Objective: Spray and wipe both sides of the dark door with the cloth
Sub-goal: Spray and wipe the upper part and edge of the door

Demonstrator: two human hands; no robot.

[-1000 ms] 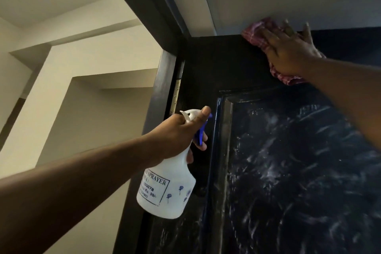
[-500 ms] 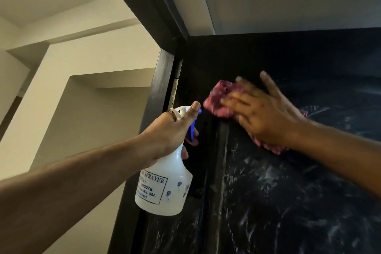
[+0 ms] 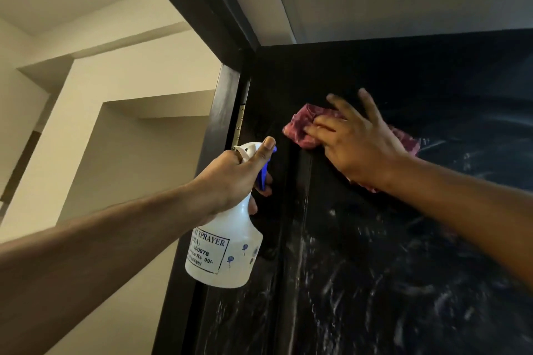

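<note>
Dark door [image 3: 375,253] streaked white below. Cloth [image 3: 300,127] pressed flat under right hand [image 3: 360,144], fingers spread; spray bottle [image 3: 227,253] gripped in left hand [image 3: 230,179] (finger on trigger). Overlapping downward strokes advised.

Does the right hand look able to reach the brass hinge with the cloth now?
Probably yes: the right hand presses the cloth near the hinge, and only bare door lies between.
</note>
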